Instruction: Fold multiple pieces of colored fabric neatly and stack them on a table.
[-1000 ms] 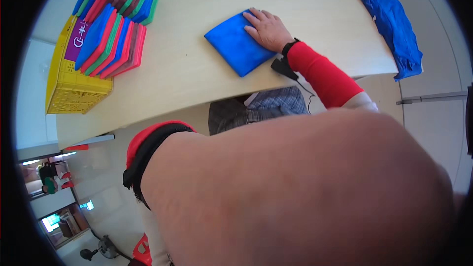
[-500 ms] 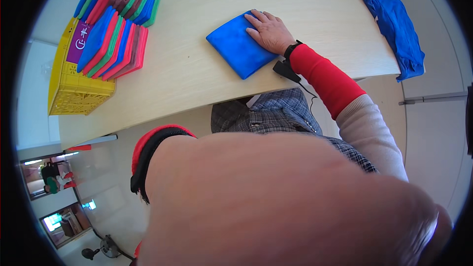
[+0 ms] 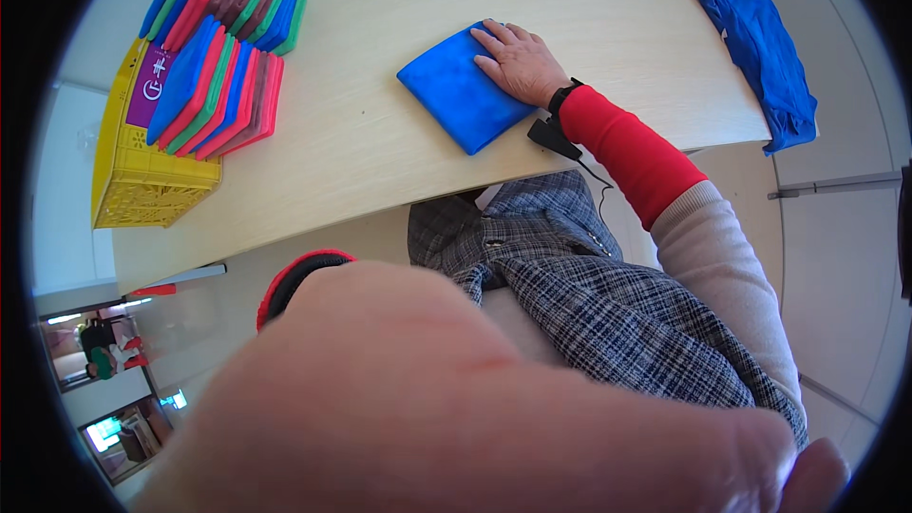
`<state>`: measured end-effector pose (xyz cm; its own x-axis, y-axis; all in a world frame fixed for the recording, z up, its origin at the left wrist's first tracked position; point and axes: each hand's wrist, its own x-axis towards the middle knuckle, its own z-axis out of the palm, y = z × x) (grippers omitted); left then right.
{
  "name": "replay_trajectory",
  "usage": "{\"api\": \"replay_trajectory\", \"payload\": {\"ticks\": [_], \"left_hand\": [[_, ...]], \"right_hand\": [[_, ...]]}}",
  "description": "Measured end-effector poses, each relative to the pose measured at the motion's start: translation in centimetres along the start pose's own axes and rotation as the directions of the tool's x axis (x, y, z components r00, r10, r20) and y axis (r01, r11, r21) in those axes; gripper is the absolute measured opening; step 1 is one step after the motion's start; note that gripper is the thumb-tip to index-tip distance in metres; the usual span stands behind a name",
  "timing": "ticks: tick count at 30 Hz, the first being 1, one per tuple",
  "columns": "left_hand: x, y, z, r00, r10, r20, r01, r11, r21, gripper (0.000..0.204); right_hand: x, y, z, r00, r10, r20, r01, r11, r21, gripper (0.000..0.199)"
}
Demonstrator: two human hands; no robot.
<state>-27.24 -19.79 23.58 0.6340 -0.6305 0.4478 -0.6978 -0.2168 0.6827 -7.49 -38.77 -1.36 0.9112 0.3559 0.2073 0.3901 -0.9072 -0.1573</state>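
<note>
Your right hand [image 3: 518,62] lies flat, fingers [image 3: 494,36] spread, on one folded blue cloth [image 3: 461,100]; most of the cloth extends left of and below the fingertips. The cloth's near corner sits close to the table [image 3: 380,152] edge. Bare tabletop lies left of the fingers, up to two stacks of folded cloths [image 3: 223,66] on one yellow crate [image 3: 142,180]. Your left hand [image 3: 456,399] fills the foreground, blurred; its grip cannot be determined.

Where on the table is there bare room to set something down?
Bare table lies between the blue cloth under the right hand and the folded stacks; also between that hand and the draped cloth. The left end is crowded: stacks and yellow crate.
</note>
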Motion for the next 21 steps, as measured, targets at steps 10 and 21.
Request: {"api": "replay_trajectory", "payload": {"ticks": [10, 21], "left_hand": [[0.7, -0.3, 0.1, 0.999, 0.054, -0.009, -0.054, 0.998, 0.024, 0.01], [1.3, -1.0, 0.8, 0.994, 0.105, -0.016, -0.104, 0.994, 0.031, 0.01]], "right_hand": [[-0.4, 0.2, -0.9, 1.0, 0.016, 0.025, -0.017, 0.999, 0.027, 0.059], [-0.1, -0.2, -0.4, 1.0, -0.002, 0.025, 0.001, 0.999, 0.042, 0.059]]}}
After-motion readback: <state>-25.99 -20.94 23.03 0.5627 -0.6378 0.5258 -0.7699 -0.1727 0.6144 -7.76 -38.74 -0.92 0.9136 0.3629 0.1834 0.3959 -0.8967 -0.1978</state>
